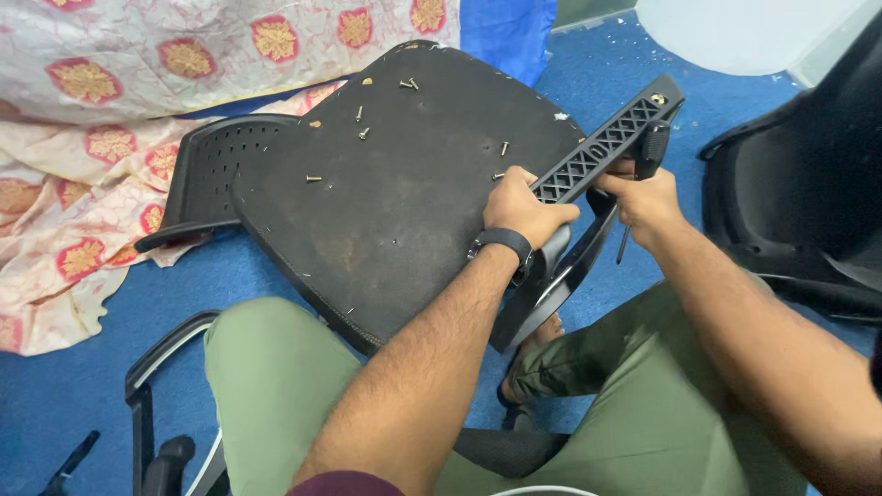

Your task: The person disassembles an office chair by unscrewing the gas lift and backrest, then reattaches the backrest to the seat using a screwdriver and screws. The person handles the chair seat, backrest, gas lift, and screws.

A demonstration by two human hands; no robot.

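My left hand (pixel 522 209) is closed around the near end of a black plastic armrest (pixel 606 145), a long bar with a ribbed, diamond-lattice underside and a small screw head in its far tip. My right hand (pixel 648 197) is curled just beside it on the same bar, fist closed on what looks like a dark tool handle (pixel 652 149); a thin metal shaft (pixel 624 244) pokes down below my fingers, though I cannot tell its tip. A black band (pixel 503 240) wraps my left wrist.

The armrest lies along the right edge of an upturned seat base (pixel 395 197), a wide, flat, rounded panel covered in dusty, matte black fabric, which leans against my left knee. Small metal screws (pixel 407 84) lie scattered loose on it beyond my left grip. Past the seat, on its far left side, a glossy perforated plastic shell (pixel 216 161) rests on the blue carpet (pixel 73 386), near a rumpled cream cloth (pixel 83 184) with red and gold floral medallions. To the right of my right grip sits another smooth black chair part (pixel 808 174).
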